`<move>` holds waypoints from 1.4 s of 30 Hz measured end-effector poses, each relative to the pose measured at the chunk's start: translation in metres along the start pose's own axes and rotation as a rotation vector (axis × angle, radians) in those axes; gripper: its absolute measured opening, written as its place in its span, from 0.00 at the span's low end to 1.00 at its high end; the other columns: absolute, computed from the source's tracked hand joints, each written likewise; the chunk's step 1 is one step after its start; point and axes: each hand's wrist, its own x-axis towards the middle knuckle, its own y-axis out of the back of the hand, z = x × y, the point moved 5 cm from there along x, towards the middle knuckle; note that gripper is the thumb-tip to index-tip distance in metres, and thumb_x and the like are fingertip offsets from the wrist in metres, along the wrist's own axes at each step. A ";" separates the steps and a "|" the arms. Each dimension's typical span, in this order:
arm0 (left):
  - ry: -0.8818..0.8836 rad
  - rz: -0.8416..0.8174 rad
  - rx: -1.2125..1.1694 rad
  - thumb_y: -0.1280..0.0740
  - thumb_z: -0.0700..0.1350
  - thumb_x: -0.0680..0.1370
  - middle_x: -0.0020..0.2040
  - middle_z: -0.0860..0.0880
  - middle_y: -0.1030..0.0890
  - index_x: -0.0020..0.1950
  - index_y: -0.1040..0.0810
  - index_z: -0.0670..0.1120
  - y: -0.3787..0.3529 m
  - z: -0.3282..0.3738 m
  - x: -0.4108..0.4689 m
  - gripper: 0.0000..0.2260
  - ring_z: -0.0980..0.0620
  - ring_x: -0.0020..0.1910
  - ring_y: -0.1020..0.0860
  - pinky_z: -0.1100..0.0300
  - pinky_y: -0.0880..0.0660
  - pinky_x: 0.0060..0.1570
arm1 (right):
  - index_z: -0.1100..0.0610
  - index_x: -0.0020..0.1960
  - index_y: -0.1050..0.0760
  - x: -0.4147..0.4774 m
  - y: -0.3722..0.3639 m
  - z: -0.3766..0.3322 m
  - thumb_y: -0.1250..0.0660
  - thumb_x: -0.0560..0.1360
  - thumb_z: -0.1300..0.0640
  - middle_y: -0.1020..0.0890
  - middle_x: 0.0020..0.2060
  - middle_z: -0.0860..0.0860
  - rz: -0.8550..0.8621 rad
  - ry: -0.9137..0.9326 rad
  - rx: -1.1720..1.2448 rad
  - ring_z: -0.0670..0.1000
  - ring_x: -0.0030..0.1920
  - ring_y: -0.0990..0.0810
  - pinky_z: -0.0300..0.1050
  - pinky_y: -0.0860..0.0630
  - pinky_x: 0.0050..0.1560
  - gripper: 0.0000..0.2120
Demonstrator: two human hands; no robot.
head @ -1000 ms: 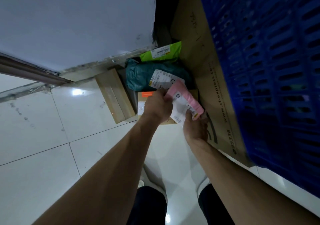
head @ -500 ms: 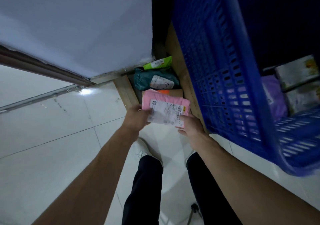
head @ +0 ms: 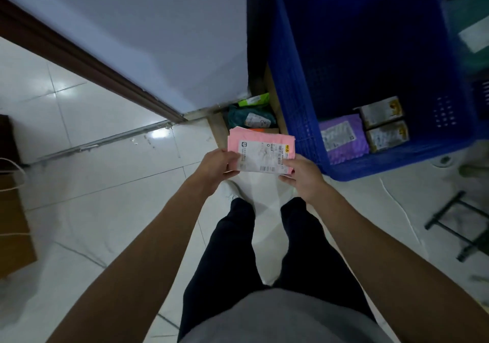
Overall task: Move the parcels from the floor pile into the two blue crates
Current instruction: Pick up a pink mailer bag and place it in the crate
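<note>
Both hands hold one flat pink parcel (head: 260, 148) level in the air above the white tiled floor (head: 105, 173), in front of the person's dark trouser legs. The parcel's white shipping label faces up. The left hand (head: 215, 165) grasps the parcel's near left edge, thumb on top of the label and fingers curled beneath. The right hand (head: 300, 174) grasps the near right corner in the same way. Just to the right of the parcel stands a large blue crate (head: 296, 91) with lattice walls. On the crate's bottom lie a purple parcel (head: 344, 137) and, beside it, two small printed boxes (head: 381, 111) (head: 387, 136), one behind the other. Beyond the pink parcel, in the corner between the white wall and the crate, the floor pile remains: a teal bag (head: 238, 116) with a white label and a green parcel (head: 252, 100) behind it. A brown paper bag (head: 13, 223) stands at the far left.
</note>
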 end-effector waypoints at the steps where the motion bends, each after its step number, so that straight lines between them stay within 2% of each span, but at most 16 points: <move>1: -0.003 -0.006 0.021 0.34 0.39 0.78 0.58 0.40 0.18 0.60 0.24 0.38 -0.003 0.005 -0.014 0.11 0.42 0.60 0.20 0.49 0.21 0.59 | 0.55 0.62 0.22 -0.013 0.004 -0.006 0.36 0.80 0.64 0.18 0.58 0.56 -0.014 0.015 -0.015 0.54 0.56 0.19 0.43 0.20 0.44 0.13; 4: -0.033 -0.030 0.065 0.35 0.42 0.80 0.57 0.42 0.17 0.63 0.24 0.40 -0.014 0.018 -0.047 0.13 0.43 0.57 0.19 0.49 0.21 0.59 | 0.53 0.57 0.21 -0.043 0.021 -0.023 0.36 0.80 0.64 0.17 0.58 0.55 -0.036 0.075 -0.084 0.53 0.55 0.18 0.45 0.19 0.47 0.10; 6: -0.071 -0.048 0.077 0.36 0.44 0.80 0.56 0.43 0.17 0.63 0.23 0.42 -0.026 0.028 -0.064 0.13 0.43 0.57 0.18 0.49 0.21 0.60 | 0.53 0.55 0.21 -0.055 0.036 -0.036 0.36 0.80 0.64 0.17 0.57 0.56 -0.052 0.121 -0.125 0.54 0.56 0.18 0.50 0.19 0.53 0.09; 10: -0.138 -0.058 0.081 0.37 0.40 0.81 0.56 0.44 0.16 0.63 0.21 0.44 -0.058 0.036 -0.090 0.12 0.44 0.54 0.17 0.52 0.20 0.54 | 0.57 0.59 0.21 -0.077 0.072 -0.060 0.37 0.80 0.63 0.16 0.56 0.55 -0.063 0.204 -0.219 0.56 0.56 0.17 0.59 0.21 0.60 0.11; 13: -0.179 -0.060 0.147 0.37 0.39 0.81 0.54 0.44 0.15 0.62 0.21 0.44 -0.090 0.043 -0.100 0.11 0.44 0.53 0.17 0.51 0.20 0.56 | 0.53 0.56 0.20 -0.085 0.103 -0.077 0.38 0.81 0.63 0.16 0.54 0.52 -0.040 0.260 -0.263 0.53 0.52 0.17 0.54 0.18 0.55 0.10; 15: -0.196 -0.035 0.168 0.37 0.38 0.81 0.54 0.44 0.15 0.61 0.21 0.42 -0.110 0.048 -0.104 0.11 0.45 0.51 0.17 0.52 0.20 0.55 | 0.57 0.60 0.21 -0.087 0.123 -0.088 0.38 0.81 0.63 0.16 0.56 0.54 -0.020 0.291 -0.307 0.53 0.52 0.17 0.50 0.17 0.50 0.11; 20: -0.237 0.065 0.212 0.36 0.36 0.80 0.53 0.44 0.15 0.55 0.18 0.40 -0.151 0.063 -0.107 0.08 0.50 0.45 0.16 0.59 0.19 0.42 | 0.61 0.63 0.22 -0.093 0.161 -0.112 0.39 0.81 0.64 0.17 0.57 0.55 -0.030 0.314 -0.318 0.52 0.51 0.17 0.52 0.18 0.53 0.13; 23: -0.276 0.077 0.275 0.37 0.35 0.80 0.51 0.45 0.15 0.47 0.19 0.44 -0.170 0.070 -0.111 0.09 0.47 0.49 0.17 0.53 0.18 0.48 | 0.59 0.62 0.22 -0.095 0.176 -0.121 0.39 0.81 0.62 0.17 0.57 0.55 -0.020 0.297 -0.318 0.54 0.53 0.18 0.54 0.18 0.55 0.12; 25: -0.314 0.075 0.320 0.37 0.34 0.79 0.49 0.45 0.16 0.46 0.20 0.43 -0.179 0.076 -0.117 0.09 0.44 0.52 0.17 0.48 0.19 0.53 | 0.59 0.61 0.22 -0.097 0.184 -0.127 0.38 0.82 0.60 0.17 0.56 0.55 0.003 0.277 -0.271 0.52 0.50 0.18 0.51 0.17 0.52 0.11; 27: -0.351 0.072 0.367 0.37 0.34 0.79 0.49 0.44 0.16 0.46 0.20 0.41 -0.185 0.084 -0.122 0.07 0.46 0.51 0.18 0.49 0.19 0.54 | 0.58 0.59 0.22 -0.101 0.189 -0.132 0.38 0.82 0.59 0.17 0.54 0.56 0.022 0.269 -0.223 0.50 0.47 0.18 0.52 0.18 0.52 0.09; 29: -0.391 0.066 0.418 0.36 0.35 0.79 0.50 0.41 0.16 0.47 0.19 0.39 -0.187 0.091 -0.124 0.06 0.48 0.47 0.19 0.51 0.20 0.51 | 0.58 0.58 0.23 -0.104 0.191 -0.136 0.38 0.82 0.58 0.17 0.53 0.56 0.037 0.280 -0.185 0.50 0.47 0.18 0.52 0.18 0.53 0.08; 32: -0.407 0.046 0.454 0.35 0.36 0.79 0.50 0.43 0.16 0.50 0.19 0.39 -0.187 0.099 -0.121 0.05 0.52 0.43 0.18 0.62 0.18 0.41 | 0.58 0.58 0.23 -0.111 0.193 -0.140 0.39 0.82 0.59 0.17 0.53 0.55 0.074 0.316 -0.178 0.51 0.50 0.17 0.49 0.17 0.48 0.09; 35: -0.417 0.014 0.449 0.33 0.37 0.79 0.48 0.44 0.16 0.49 0.20 0.42 -0.186 0.106 -0.116 0.03 0.51 0.44 0.16 0.59 0.18 0.44 | 0.57 0.61 0.25 -0.119 0.189 -0.144 0.40 0.82 0.59 0.17 0.53 0.54 0.100 0.381 -0.190 0.50 0.50 0.18 0.46 0.18 0.44 0.10; 38: -0.401 -0.018 0.468 0.34 0.36 0.80 0.44 0.44 0.17 0.52 0.21 0.40 -0.186 0.110 -0.120 0.03 0.51 0.40 0.17 0.63 0.19 0.36 | 0.56 0.64 0.28 -0.130 0.188 -0.149 0.40 0.81 0.60 0.18 0.49 0.52 0.162 0.429 -0.163 0.47 0.47 0.19 0.43 0.20 0.41 0.12; 40: -0.411 -0.026 0.511 0.34 0.36 0.80 0.46 0.41 0.16 0.52 0.21 0.39 -0.188 0.112 -0.116 0.04 0.48 0.41 0.17 0.58 0.18 0.40 | 0.56 0.65 0.28 -0.131 0.191 -0.152 0.39 0.80 0.60 0.19 0.50 0.52 0.216 0.461 -0.157 0.48 0.46 0.19 0.41 0.22 0.38 0.13; 42: -0.435 -0.032 0.544 0.34 0.37 0.80 0.48 0.39 0.16 0.51 0.20 0.39 -0.190 0.116 -0.114 0.04 0.43 0.46 0.16 0.49 0.18 0.49 | 0.57 0.65 0.27 -0.132 0.192 -0.155 0.39 0.80 0.60 0.19 0.51 0.53 0.237 0.492 -0.171 0.49 0.46 0.18 0.44 0.20 0.41 0.14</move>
